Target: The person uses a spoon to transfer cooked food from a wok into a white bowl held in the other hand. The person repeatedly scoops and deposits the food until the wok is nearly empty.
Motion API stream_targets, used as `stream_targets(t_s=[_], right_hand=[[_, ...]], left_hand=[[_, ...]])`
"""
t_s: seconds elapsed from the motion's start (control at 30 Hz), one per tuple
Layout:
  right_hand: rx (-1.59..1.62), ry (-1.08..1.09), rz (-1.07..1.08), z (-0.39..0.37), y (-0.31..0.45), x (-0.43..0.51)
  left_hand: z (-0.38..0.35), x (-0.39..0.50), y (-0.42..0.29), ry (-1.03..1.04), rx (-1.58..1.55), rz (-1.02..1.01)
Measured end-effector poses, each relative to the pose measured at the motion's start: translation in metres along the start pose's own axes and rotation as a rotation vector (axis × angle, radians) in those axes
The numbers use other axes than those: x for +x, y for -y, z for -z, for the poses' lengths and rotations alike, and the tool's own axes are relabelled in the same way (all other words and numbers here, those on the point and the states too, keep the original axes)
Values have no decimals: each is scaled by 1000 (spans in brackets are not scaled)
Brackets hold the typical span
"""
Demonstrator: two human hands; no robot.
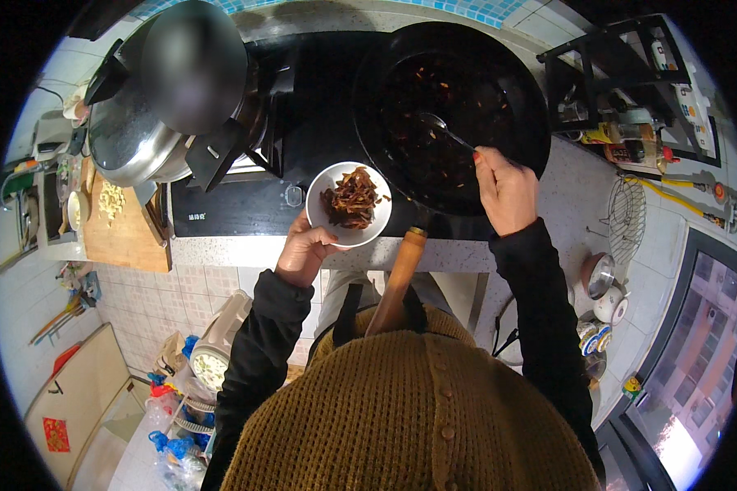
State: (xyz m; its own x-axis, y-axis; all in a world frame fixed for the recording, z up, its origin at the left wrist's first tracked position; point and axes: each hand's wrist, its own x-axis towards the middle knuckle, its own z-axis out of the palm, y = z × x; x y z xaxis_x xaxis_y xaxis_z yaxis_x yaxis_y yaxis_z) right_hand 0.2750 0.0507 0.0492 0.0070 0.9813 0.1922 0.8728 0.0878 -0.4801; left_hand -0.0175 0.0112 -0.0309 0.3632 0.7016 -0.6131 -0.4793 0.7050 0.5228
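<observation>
My left hand point(307, 248) grips the rim of a white bowl point(314, 212) from its lower left. Dark brown strips of food point(353, 199) are heaped in the bowl, just left of the wok's near edge. My right hand point(508, 190) is closed on the handle of a metal spoon point(437, 121), whose tip is down in a large black wok point(528, 80). Dark liquid and small reddish bits point(443, 86) show in the wok. Its wooden handle point(399, 270) points towards my body.
A lidded steel pot point(153, 159) stands on the left of the black hob point(245, 215). Further left, a wooden cutting board point(123, 239) holds chopped pale food point(112, 199), beside a cleaver point(150, 205). A black rack point(614, 80) with bottles is at the right.
</observation>
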Motion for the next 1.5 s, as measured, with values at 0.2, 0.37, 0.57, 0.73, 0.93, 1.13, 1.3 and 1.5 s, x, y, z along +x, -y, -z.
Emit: stream_targets(t_s=[0.2, 0.37, 0.57, 0.73, 0.93, 1.13, 1.3, 1.5], right_hand=[[-100, 64, -14, -5, -4, -12], [-30, 103, -42, -9, -3, -20], [151, 112, -111, -10, 8, -32], [199, 104, -85, -6, 16, -40], [105, 54, 126, -4, 27, -50], [60, 71, 225, 7, 28, -61], [99, -40, 49, 27, -4, -52], [-70, -125, -242, 49, -57, -22]], left_hand=[[0, 0, 2, 17, -4, -4], [-1, 0, 2, 17, 15, 6], [-5, -1, 2, 5, 69, -31], [-7, -2, 2, 10, 82, -51], [-6, -2, 4, 16, 76, -51], [-5, -1, 3, 19, 75, -29], [-3, -2, 2, 35, 19, -17], [-5, -1, 3, -17, 51, -2]])
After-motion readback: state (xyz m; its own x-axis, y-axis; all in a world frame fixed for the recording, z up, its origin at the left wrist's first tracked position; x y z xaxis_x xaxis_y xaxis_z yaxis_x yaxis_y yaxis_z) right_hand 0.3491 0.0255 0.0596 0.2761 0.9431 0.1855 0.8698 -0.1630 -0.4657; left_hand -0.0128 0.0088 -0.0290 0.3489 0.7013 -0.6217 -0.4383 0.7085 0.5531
